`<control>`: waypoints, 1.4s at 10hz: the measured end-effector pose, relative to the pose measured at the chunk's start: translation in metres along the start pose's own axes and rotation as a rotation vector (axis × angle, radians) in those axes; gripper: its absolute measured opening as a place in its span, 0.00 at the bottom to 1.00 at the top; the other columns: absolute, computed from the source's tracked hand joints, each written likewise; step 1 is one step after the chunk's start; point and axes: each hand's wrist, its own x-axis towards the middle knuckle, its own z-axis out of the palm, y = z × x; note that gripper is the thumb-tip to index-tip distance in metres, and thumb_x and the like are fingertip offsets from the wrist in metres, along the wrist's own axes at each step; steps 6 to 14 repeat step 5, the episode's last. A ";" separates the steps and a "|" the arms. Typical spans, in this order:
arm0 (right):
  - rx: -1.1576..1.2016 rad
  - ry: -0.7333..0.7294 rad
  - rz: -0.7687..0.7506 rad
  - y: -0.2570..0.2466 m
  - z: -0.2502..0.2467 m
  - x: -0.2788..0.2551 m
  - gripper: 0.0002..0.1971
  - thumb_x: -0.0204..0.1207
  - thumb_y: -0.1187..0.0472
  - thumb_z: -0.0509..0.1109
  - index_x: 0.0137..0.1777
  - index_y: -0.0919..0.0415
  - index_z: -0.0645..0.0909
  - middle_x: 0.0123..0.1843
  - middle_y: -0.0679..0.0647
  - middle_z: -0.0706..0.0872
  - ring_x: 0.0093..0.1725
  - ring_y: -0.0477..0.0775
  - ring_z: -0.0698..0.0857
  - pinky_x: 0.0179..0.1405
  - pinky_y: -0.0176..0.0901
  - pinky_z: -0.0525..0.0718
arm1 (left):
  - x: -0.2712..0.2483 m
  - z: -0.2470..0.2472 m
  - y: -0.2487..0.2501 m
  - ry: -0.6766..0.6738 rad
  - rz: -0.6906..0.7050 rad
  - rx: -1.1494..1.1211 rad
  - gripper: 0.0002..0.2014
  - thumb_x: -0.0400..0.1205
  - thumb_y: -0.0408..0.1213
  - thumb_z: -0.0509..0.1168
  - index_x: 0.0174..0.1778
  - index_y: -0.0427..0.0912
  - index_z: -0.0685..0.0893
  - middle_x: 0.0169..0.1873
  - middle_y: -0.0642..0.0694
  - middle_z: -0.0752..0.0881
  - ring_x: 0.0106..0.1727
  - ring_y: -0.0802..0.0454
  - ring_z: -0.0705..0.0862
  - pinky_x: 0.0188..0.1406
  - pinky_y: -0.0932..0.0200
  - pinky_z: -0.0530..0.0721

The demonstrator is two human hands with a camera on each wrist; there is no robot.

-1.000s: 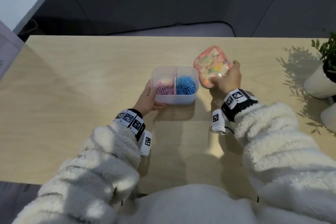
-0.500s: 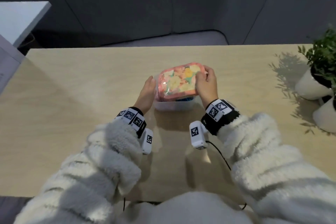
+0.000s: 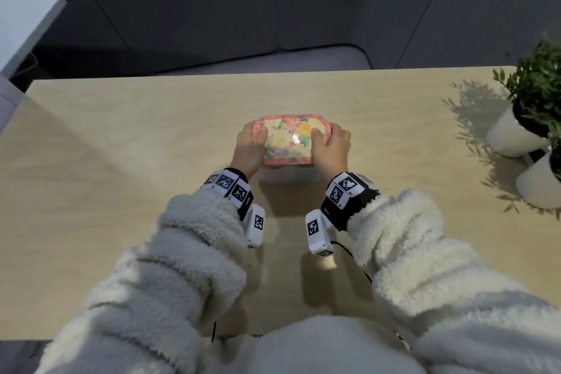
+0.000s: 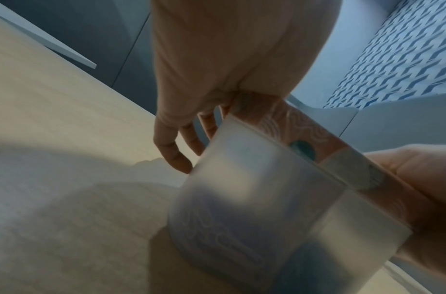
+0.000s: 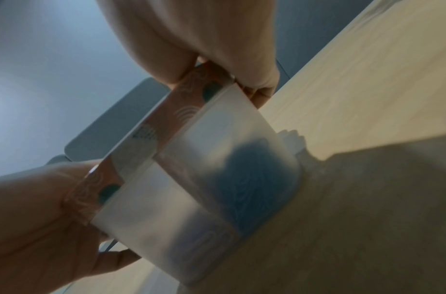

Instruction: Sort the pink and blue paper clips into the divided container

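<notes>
The frosted divided container (image 3: 285, 175) stands in the middle of the table with its pink flower-patterned lid (image 3: 288, 138) on top. My left hand (image 3: 247, 149) grips its left end and my right hand (image 3: 332, 149) its right end, each with the thumb on the lid and the fingers down the side. Through the wall of the container (image 5: 191, 189) in the right wrist view, the blue paper clips (image 5: 254, 179) show as a blur. The left wrist view shows the container (image 4: 254, 199) and the lid's rim (image 4: 304, 131) under my thumb. The lid hides the pink clips.
Two potted plants in white pots (image 3: 516, 133) (image 3: 540, 185) stand at the table's right edge. A white shelf (image 3: 27, 27) juts in at the far left. The wooden table (image 3: 121, 161) spreads bare to the left and front of the container.
My right hand carried the lid from the container's right and set it on top. My left hand shifted from the container's side up onto the lid's left end. Both thumbs now lie on it.
</notes>
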 end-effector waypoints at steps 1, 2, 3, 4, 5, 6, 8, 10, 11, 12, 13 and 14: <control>-0.023 0.020 -0.012 -0.001 0.001 -0.003 0.22 0.82 0.56 0.59 0.72 0.66 0.70 0.72 0.63 0.69 0.72 0.62 0.68 0.72 0.47 0.65 | 0.016 0.001 -0.019 -0.032 -0.019 0.006 0.19 0.70 0.65 0.55 0.56 0.68 0.73 0.61 0.43 0.81 0.61 0.42 0.82 0.65 0.37 0.79; -0.064 0.033 -0.021 0.000 0.002 -0.004 0.21 0.83 0.56 0.56 0.73 0.65 0.69 0.73 0.62 0.68 0.74 0.61 0.66 0.72 0.47 0.64 | 0.024 0.003 -0.027 -0.054 -0.020 0.010 0.18 0.70 0.67 0.56 0.54 0.72 0.73 0.62 0.43 0.81 0.61 0.41 0.83 0.64 0.35 0.79; -0.099 -0.034 0.023 -0.005 -0.003 -0.005 0.22 0.84 0.55 0.53 0.75 0.63 0.67 0.75 0.61 0.66 0.75 0.62 0.65 0.74 0.49 0.62 | 0.027 0.002 -0.025 -0.073 -0.018 0.020 0.24 0.68 0.69 0.56 0.58 0.67 0.73 0.64 0.42 0.79 0.63 0.40 0.82 0.64 0.33 0.78; -0.181 -0.121 0.024 -0.007 -0.010 0.002 0.23 0.84 0.53 0.50 0.76 0.61 0.66 0.76 0.61 0.65 0.76 0.62 0.63 0.76 0.51 0.60 | 0.019 -0.001 -0.013 -0.073 0.028 0.056 0.34 0.68 0.71 0.53 0.67 0.58 0.69 0.66 0.40 0.76 0.66 0.42 0.78 0.68 0.37 0.76; -0.196 -0.126 -0.058 -0.014 -0.033 0.007 0.26 0.84 0.47 0.48 0.78 0.59 0.64 0.77 0.58 0.63 0.77 0.60 0.63 0.78 0.53 0.59 | -0.002 -0.007 0.001 -0.047 0.029 0.080 0.46 0.67 0.78 0.49 0.76 0.52 0.58 0.74 0.38 0.69 0.73 0.41 0.72 0.75 0.39 0.69; -0.196 -0.126 -0.058 -0.014 -0.033 0.007 0.26 0.84 0.47 0.48 0.78 0.59 0.64 0.77 0.58 0.63 0.77 0.60 0.63 0.78 0.53 0.59 | -0.002 -0.007 0.001 -0.047 0.029 0.080 0.46 0.67 0.78 0.49 0.76 0.52 0.58 0.74 0.38 0.69 0.73 0.41 0.72 0.75 0.39 0.69; -0.196 -0.126 -0.058 -0.014 -0.033 0.007 0.26 0.84 0.47 0.48 0.78 0.59 0.64 0.77 0.58 0.63 0.77 0.60 0.63 0.78 0.53 0.59 | -0.002 -0.007 0.001 -0.047 0.029 0.080 0.46 0.67 0.78 0.49 0.76 0.52 0.58 0.74 0.38 0.69 0.73 0.41 0.72 0.75 0.39 0.69; -0.196 -0.126 -0.058 -0.014 -0.033 0.007 0.26 0.84 0.47 0.48 0.78 0.59 0.64 0.77 0.58 0.63 0.77 0.60 0.63 0.78 0.53 0.59 | -0.002 -0.007 0.001 -0.047 0.029 0.080 0.46 0.67 0.78 0.49 0.76 0.52 0.58 0.74 0.38 0.69 0.73 0.41 0.72 0.75 0.39 0.69; -0.196 -0.126 -0.058 -0.014 -0.033 0.007 0.26 0.84 0.47 0.48 0.78 0.59 0.64 0.77 0.58 0.63 0.77 0.60 0.63 0.78 0.53 0.59 | -0.002 -0.007 0.001 -0.047 0.029 0.080 0.46 0.67 0.78 0.49 0.76 0.52 0.58 0.74 0.38 0.69 0.73 0.41 0.72 0.75 0.39 0.69; -0.196 -0.126 -0.058 -0.014 -0.033 0.007 0.26 0.84 0.47 0.48 0.78 0.59 0.64 0.77 0.58 0.63 0.77 0.60 0.63 0.78 0.53 0.59 | -0.002 -0.007 0.001 -0.047 0.029 0.080 0.46 0.67 0.78 0.49 0.76 0.52 0.58 0.74 0.38 0.69 0.73 0.41 0.72 0.75 0.39 0.69; -0.196 -0.126 -0.058 -0.014 -0.033 0.007 0.26 0.84 0.47 0.48 0.78 0.59 0.64 0.77 0.58 0.63 0.77 0.60 0.63 0.78 0.53 0.59 | -0.002 -0.007 0.001 -0.047 0.029 0.080 0.46 0.67 0.78 0.49 0.76 0.52 0.58 0.74 0.38 0.69 0.73 0.41 0.72 0.75 0.39 0.69; -0.196 -0.126 -0.058 -0.014 -0.033 0.007 0.26 0.84 0.47 0.48 0.78 0.59 0.64 0.77 0.58 0.63 0.77 0.60 0.63 0.78 0.53 0.59 | -0.002 -0.007 0.001 -0.047 0.029 0.080 0.46 0.67 0.78 0.49 0.76 0.52 0.58 0.74 0.38 0.69 0.73 0.41 0.72 0.75 0.39 0.69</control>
